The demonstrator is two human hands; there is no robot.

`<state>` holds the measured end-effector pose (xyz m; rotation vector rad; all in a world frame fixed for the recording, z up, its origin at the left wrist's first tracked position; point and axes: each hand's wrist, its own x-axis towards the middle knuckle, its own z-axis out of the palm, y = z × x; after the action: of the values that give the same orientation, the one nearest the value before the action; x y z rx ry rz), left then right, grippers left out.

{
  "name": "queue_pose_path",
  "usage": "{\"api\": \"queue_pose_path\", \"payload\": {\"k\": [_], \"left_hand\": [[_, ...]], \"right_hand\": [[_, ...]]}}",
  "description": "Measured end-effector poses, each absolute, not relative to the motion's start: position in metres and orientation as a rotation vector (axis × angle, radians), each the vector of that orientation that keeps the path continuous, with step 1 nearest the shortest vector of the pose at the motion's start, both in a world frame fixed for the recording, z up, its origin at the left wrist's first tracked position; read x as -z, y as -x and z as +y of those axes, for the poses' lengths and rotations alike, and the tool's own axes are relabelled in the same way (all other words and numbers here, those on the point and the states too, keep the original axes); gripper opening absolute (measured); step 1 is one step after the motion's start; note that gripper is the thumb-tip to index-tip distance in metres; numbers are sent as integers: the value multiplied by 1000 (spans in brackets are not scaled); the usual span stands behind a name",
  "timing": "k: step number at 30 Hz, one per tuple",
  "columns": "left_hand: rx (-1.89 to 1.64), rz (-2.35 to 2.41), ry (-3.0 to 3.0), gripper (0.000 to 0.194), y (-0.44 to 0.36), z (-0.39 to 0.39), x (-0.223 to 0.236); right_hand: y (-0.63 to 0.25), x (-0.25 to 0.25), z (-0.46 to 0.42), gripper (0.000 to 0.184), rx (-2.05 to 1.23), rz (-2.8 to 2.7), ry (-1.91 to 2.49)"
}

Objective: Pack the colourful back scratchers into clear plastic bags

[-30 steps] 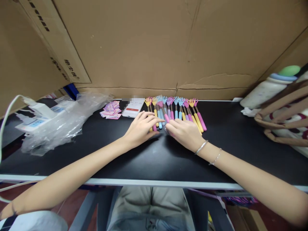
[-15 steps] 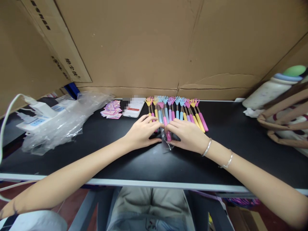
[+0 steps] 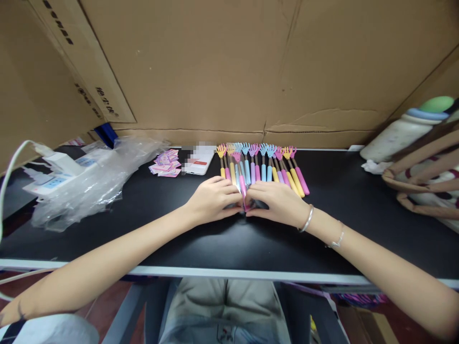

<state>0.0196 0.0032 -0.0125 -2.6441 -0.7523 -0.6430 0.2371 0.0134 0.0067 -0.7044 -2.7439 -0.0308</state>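
Note:
A pink-handled back scratcher (image 3: 242,184) lies upright in the view, its claw end pointing away from me, with shiny clear plastic about its handle. My left hand (image 3: 215,201) pinches at the near end of this handle from the left, fingers closed. From the right, my right hand (image 3: 275,200) closes its fingertips on the same end. The fingers hide most of the plastic there. Just beyond both hands, several yellow, pink, blue and purple back scratchers (image 3: 297,177) lie side by side in a row, claws toward the cardboard.
Clear plastic bags (image 3: 89,186) lie heaped at left against a white power strip (image 3: 53,180). Small pink cards (image 3: 165,163) and a white phone-like device (image 3: 199,160) sit left of the row. At right are a bottle (image 3: 398,134) and a brown-handled bag (image 3: 419,191). Cardboard (image 3: 215,67) walls the back.
Both hands have drawn together at the handle's near end, and their fingertips now pinch there. The plastic end that stuck out toward me is now mostly covered by the fingers.

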Motion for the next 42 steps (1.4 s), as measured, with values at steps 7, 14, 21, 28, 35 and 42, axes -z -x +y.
{"api": "queue_pose_path", "payload": {"k": [7,14,21,28,35,42], "left_hand": [[674,-957,2822,23,-20,2,9],[749,-1089,2824,26,-23,0,11],[829,-1194,2842,18,-24,1,13],[890,-1289,2875,12,-24,0,13],[824,-1249,2915,10,-22,5,17],[773,-1260,2953,7,-23,6,17]], "right_hand": [[-238,-1,24,19,-559,-2613,696],[-236,7,27,14,-709,-2486,800],[-234,12,26,13,-694,-2439,821],[-235,9,27,13,-752,-2466,776],[-242,5,32,11,-782,-2505,699],[-238,11,32,2,-660,-2498,735]]}}
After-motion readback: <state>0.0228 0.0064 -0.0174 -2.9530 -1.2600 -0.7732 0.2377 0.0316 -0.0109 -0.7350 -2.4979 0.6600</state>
